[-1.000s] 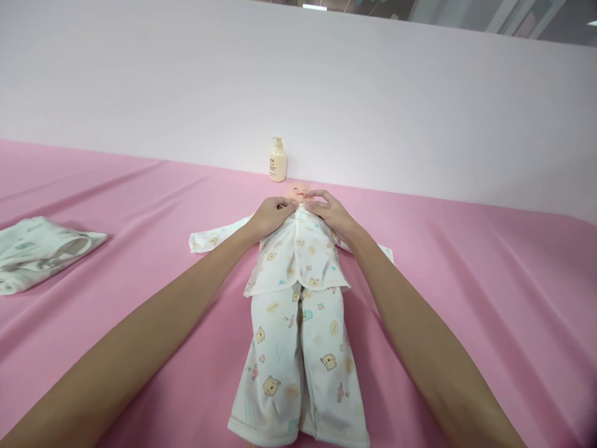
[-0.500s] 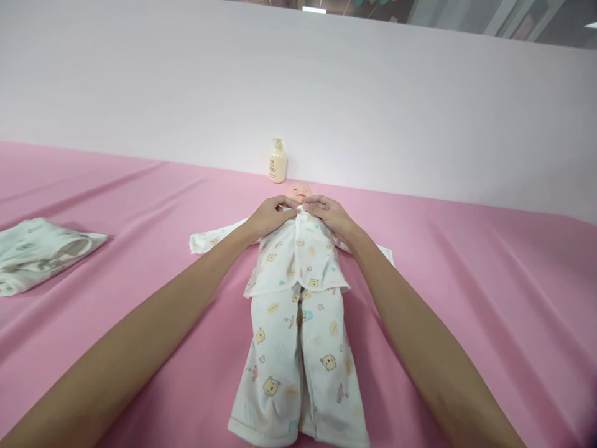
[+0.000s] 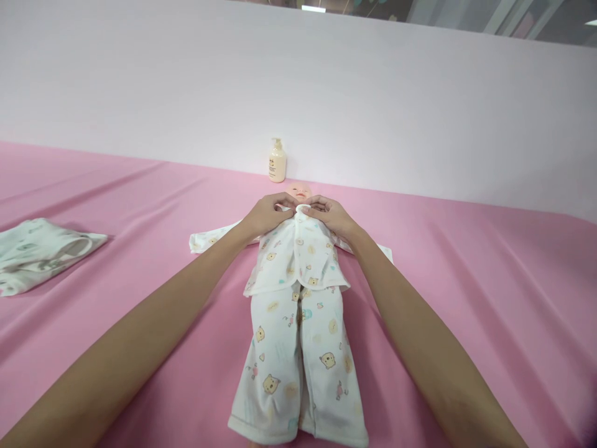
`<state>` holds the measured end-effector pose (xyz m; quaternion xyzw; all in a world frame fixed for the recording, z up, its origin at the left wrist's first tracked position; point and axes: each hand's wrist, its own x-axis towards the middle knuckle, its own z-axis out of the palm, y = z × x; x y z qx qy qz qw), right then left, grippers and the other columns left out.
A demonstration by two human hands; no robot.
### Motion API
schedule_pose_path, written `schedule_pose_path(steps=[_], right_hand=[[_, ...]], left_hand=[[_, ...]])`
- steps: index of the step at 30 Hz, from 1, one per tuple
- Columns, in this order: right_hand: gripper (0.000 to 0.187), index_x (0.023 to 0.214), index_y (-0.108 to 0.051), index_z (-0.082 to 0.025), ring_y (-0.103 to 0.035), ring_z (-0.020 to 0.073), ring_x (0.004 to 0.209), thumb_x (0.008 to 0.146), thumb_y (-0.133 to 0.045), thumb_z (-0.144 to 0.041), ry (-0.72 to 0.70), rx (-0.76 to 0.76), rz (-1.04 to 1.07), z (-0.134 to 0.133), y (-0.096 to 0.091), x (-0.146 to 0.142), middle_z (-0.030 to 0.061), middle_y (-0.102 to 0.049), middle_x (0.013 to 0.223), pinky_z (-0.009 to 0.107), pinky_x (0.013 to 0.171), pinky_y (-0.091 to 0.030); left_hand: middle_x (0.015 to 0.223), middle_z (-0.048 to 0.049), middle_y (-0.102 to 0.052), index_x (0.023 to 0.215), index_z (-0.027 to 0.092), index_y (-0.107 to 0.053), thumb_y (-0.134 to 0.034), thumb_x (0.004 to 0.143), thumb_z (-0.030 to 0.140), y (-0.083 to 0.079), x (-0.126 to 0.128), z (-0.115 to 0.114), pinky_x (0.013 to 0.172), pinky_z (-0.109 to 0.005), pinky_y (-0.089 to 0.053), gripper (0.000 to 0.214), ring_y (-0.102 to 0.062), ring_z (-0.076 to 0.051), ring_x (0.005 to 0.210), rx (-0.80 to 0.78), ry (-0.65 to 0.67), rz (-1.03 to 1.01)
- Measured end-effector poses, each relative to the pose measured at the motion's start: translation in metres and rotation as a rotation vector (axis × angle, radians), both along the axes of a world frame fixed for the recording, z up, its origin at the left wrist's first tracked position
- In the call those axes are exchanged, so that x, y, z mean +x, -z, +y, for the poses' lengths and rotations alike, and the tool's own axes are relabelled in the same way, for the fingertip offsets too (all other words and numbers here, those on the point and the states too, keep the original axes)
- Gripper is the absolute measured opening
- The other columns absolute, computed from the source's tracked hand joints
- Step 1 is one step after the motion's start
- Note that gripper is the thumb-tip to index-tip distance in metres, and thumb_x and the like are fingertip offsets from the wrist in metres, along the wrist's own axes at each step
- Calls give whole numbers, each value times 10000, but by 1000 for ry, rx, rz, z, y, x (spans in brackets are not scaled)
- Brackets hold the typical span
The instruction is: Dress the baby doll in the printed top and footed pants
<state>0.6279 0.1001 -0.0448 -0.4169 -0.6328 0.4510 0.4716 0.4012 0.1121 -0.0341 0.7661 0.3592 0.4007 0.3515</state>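
Note:
A baby doll [image 3: 299,190] lies on its back on the pink sheet [image 3: 466,292], dressed in a white bear-print top [image 3: 298,255] and matching trousers [image 3: 298,367]. My left hand [image 3: 268,214] and my right hand [image 3: 329,214] meet at the doll's neck. Each pinches one side of the top's collar, fingers closed on the cloth. Only the doll's face shows above my fingers. The sleeves are spread out to both sides.
A cream pump bottle [image 3: 277,161] stands behind the doll's head against the pale wall. A folded white patterned garment [image 3: 37,252] lies at the far left on the sheet.
My right hand's fingers have lowered and closed onto the collar, and both hands have drawn slightly nearer each other at the neck. The doll has not moved.

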Motion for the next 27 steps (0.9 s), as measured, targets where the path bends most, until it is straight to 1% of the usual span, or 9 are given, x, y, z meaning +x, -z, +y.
schedule_pose_path(steps=[3, 6, 11, 16, 22, 27], right_hand=[[426, 1046, -758, -235, -702, 194, 1042, 759, -907, -512, 8, -2, -15, 0, -1, -2, 42, -784, 1106, 318, 956, -549], [423, 1055, -761, -241, -707, 187, 1011, 767, -905, -516, 31, -29, -15, 1, -2, -5, 40, -784, 1101, 303, 918, -562], [447, 1042, -758, -243, -718, 179, 965, 732, -931, -515, 44, -103, 12, 3, -4, -6, 41, -791, 1094, 289, 873, -579], [469, 1004, -743, -238, -732, 174, 931, 683, -968, -496, 55, -157, 42, 4, -6, -5, 39, -801, 1052, 271, 843, -590], [486, 1013, -748, -229, -739, 171, 914, 675, -976, -494, 46, -192, 42, 5, -8, -5, 48, -812, 1075, 276, 849, -601], [486, 1027, -762, -227, -743, 183, 941, 690, -958, -518, 56, -145, -13, 4, -9, -4, 60, -814, 1099, 304, 898, -600]], left_hand=[[1100, -49, -802, 1032, 215, -798, -723, 863, 357, 2, 2, -1, 819, -318, -508, 233, -678, -204, 898, -36, -36, -26], [1072, -54, -807, 1028, 206, -801, -717, 875, 344, 4, 6, -3, 833, -324, -505, 223, -683, -206, 909, -54, -70, -77], [1026, -58, -807, 1029, 196, -800, -720, 883, 340, 11, 12, -1, 838, -325, -500, 220, -683, -198, 892, 7, -114, -135], [1043, -85, -807, 995, 177, -783, -769, 859, 352, 18, 16, 4, 844, -336, -514, 222, -702, -203, 893, 3, -118, -226], [1010, -96, -808, 993, 170, -786, -814, 831, 365, 16, 16, 1, 834, -347, -528, 255, -713, -220, 898, -34, -123, -255], [998, -93, -807, 979, 173, -790, -827, 822, 390, 15, 15, -1, 800, -333, -522, 270, -703, -209, 863, -28, -147, -253]])
